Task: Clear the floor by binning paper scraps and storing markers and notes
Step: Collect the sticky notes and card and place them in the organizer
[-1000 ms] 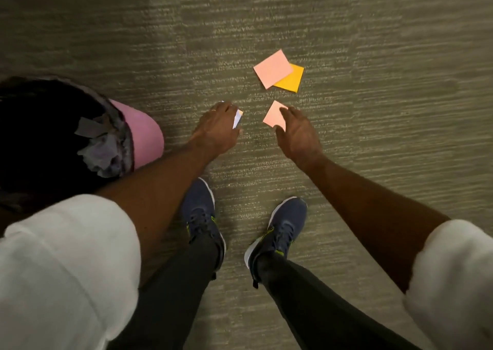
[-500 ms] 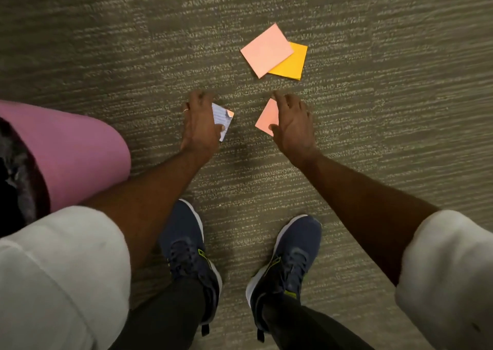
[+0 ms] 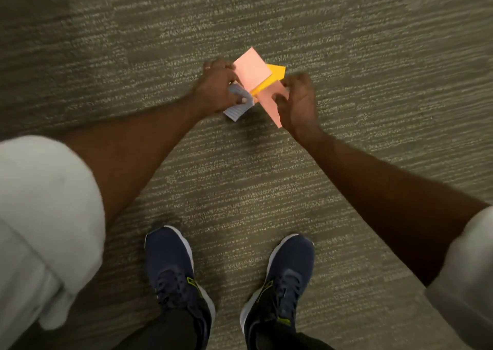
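Grey-green carpet (image 3: pixel 373 56) fills the head view. No bin shows; the pink bin that stood at the left edge half a second ago has slid out of the view.

Both arms reach forward and down from white sleeves (image 3: pixel 40 216), above two navy shoes (image 3: pixel 173 272). The left hand (image 3: pixel 216 90) is curled around a lined scrap (image 3: pixel 236 110), which sticks out below its fingers, and its fingertips lie just beside the left corner of a pink note (image 3: pixel 252 69). That note lies across an orange note (image 3: pixel 277 73) on the carpet. The right hand (image 3: pixel 298 101) pinches a second pink note (image 3: pixel 269 104) between thumb and fingers; this note overlaps the lower edge of the orange one. Both hands are blurred, so whether the stacked pair is being touched cannot be told.

Half a second ago the hands were short of the stacked pair, with the second pink note under the right fingers on the carpet, apart from it. Now both hands have come up against the pair.
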